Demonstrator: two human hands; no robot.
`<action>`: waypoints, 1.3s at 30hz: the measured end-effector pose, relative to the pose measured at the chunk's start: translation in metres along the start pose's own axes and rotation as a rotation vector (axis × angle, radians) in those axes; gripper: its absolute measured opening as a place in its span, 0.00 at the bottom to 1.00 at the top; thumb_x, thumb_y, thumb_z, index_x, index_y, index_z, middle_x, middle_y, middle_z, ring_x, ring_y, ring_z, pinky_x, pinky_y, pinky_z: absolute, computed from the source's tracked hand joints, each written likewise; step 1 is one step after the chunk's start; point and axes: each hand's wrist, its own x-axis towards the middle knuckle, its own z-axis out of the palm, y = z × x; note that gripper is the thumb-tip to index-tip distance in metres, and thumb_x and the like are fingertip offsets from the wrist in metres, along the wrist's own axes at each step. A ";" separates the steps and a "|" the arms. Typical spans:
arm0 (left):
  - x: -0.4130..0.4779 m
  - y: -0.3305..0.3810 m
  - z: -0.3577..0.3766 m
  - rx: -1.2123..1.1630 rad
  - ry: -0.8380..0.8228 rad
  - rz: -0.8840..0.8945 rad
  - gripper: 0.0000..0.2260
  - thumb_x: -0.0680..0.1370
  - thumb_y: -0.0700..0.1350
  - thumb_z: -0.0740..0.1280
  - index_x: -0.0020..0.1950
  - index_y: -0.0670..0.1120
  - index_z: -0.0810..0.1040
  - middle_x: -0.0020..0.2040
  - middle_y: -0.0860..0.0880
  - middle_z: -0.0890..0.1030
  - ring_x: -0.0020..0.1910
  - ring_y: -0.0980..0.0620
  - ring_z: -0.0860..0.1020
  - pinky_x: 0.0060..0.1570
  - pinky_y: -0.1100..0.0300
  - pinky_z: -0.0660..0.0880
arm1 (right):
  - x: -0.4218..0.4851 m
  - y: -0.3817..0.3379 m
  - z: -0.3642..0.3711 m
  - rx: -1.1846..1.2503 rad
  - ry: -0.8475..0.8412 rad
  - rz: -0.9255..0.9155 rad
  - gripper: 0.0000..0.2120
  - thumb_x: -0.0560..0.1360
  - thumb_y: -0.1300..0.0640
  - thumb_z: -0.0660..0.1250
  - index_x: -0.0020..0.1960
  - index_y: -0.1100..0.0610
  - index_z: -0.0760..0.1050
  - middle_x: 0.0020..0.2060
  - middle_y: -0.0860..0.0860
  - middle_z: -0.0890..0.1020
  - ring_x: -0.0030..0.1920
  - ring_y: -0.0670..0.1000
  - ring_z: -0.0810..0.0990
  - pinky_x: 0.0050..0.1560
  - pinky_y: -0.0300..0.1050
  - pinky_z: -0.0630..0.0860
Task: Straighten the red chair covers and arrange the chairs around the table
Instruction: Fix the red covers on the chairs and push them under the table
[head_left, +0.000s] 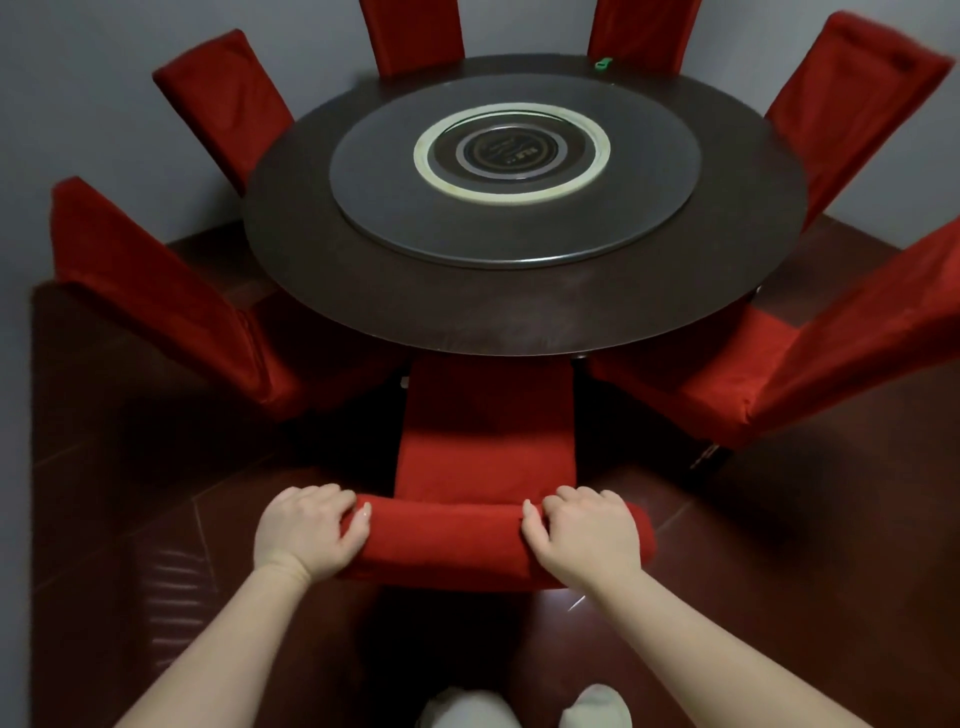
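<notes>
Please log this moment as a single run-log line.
left hand: gripping near chair top | right hand: gripping same top | seat: tucked under round table | other chairs: ringed around table

A grey turntable is lying ahead of the hands, with a pale ring circling a dark disc at its middle; the marks on that disc are too blurred to read. A small green object, perhaps a clip, is sitting far ahead and to the right. Dark red floor tiles are spreading beneath both hands, and a grey wall is rising beyond, to the left.
</notes>
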 end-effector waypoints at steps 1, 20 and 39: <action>-0.002 -0.005 -0.002 0.000 -0.006 0.002 0.19 0.73 0.55 0.57 0.31 0.46 0.78 0.27 0.50 0.75 0.27 0.45 0.78 0.32 0.53 0.75 | -0.003 -0.008 0.001 -0.008 0.008 0.011 0.23 0.74 0.45 0.57 0.25 0.54 0.74 0.23 0.50 0.75 0.26 0.55 0.75 0.29 0.49 0.68; 0.001 -0.045 -0.007 -0.014 -0.179 0.075 0.25 0.75 0.60 0.50 0.34 0.50 0.80 0.32 0.50 0.79 0.33 0.46 0.80 0.36 0.54 0.72 | -0.009 -0.053 0.003 -0.101 0.102 0.110 0.22 0.74 0.48 0.55 0.26 0.56 0.74 0.24 0.51 0.75 0.27 0.57 0.75 0.29 0.49 0.70; 0.005 -0.056 0.005 -0.047 -0.130 0.104 0.29 0.75 0.63 0.44 0.41 0.51 0.82 0.39 0.50 0.81 0.41 0.46 0.81 0.42 0.53 0.74 | -0.007 -0.062 0.000 -0.211 -0.170 0.247 0.21 0.80 0.45 0.52 0.39 0.51 0.79 0.39 0.49 0.82 0.43 0.51 0.79 0.46 0.48 0.69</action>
